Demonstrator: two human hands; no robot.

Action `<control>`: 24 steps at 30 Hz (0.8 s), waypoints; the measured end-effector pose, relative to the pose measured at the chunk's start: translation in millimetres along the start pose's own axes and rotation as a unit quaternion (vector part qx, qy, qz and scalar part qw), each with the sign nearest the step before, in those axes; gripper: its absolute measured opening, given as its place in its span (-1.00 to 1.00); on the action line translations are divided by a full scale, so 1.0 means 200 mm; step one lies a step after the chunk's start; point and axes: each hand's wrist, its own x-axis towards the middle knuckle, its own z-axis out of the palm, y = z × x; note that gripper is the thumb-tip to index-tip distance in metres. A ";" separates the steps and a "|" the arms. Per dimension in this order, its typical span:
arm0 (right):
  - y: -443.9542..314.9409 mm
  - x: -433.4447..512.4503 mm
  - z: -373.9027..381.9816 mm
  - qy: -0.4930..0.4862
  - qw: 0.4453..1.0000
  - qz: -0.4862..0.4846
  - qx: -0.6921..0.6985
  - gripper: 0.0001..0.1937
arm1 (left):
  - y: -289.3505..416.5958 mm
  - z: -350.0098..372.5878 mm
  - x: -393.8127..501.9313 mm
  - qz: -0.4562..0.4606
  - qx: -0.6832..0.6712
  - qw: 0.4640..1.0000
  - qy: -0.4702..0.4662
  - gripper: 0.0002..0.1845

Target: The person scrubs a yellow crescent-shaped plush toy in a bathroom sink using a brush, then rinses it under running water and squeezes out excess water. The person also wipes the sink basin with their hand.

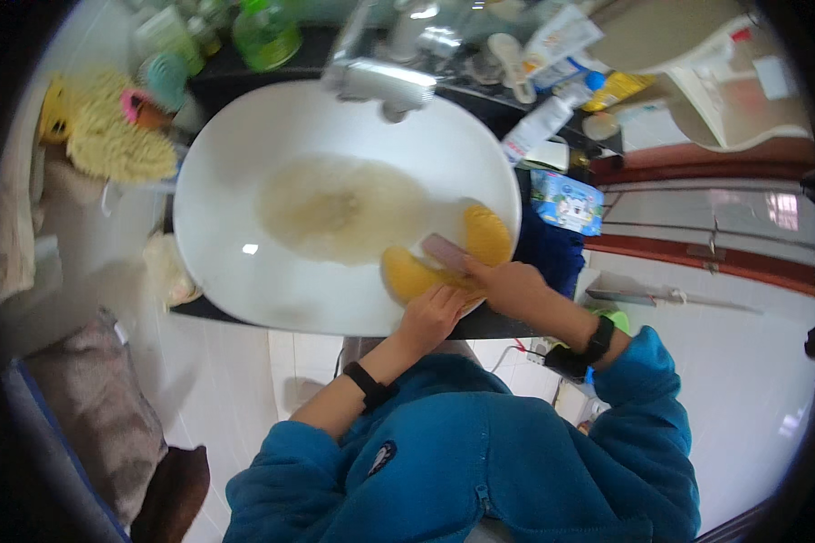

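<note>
A yellow, curved, soft-looking item (pixel 487 234) lies against the right front wall of a white oval washbasin (pixel 224 292). My left hand (pixel 435 313) grips its lower edge near the basin's rim. In my right hand (pixel 516 288) is a pinkish brush or block (pixel 446 253), its far end resting over the yellow item; its underside is hidden. Cloudy, pale brownish water (pixel 343 207) stands in the bottom of the basin. The chrome faucet (pixel 387 85) reaches over the basin's back rim, with no stream visible below it.
Right of the basin are a white tube (pixel 543 125), a blue packet (pixel 567 202) and a dark blue cloth (pixel 550 254). A green bottle (pixel 266 37) stands at the back left. Yellow fluffy items (pixel 119 146) are at the left, and grey-brown fabric (pixel 102 414) is at the lower left.
</note>
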 end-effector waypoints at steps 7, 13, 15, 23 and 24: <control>0.10 0.09 -0.08 0.004 0.992 -0.092 0.089 -0.48 | -0.04 -0.10 -0.19 -0.110 0.005 0.994 -0.020 -0.33; -0.13 0.33 0.09 -0.085 0.985 -0.092 -0.118 -0.40 | -0.06 -0.03 -0.25 -0.080 0.046 0.993 -0.072 -0.29; -0.21 0.44 0.13 -0.048 0.990 -0.060 -0.118 -0.44 | -0.06 -0.02 -0.26 -0.114 0.014 0.990 -0.083 -0.34; -0.10 0.17 -0.04 -0.123 0.972 -0.122 -0.158 -0.29 | -0.07 -0.02 -0.26 -0.137 -0.011 0.981 -0.140 -0.48; -0.12 0.16 -0.02 -0.183 0.963 -0.084 -0.178 -0.28 | -0.07 -0.01 -0.25 -0.145 -0.017 0.973 -0.179 -0.48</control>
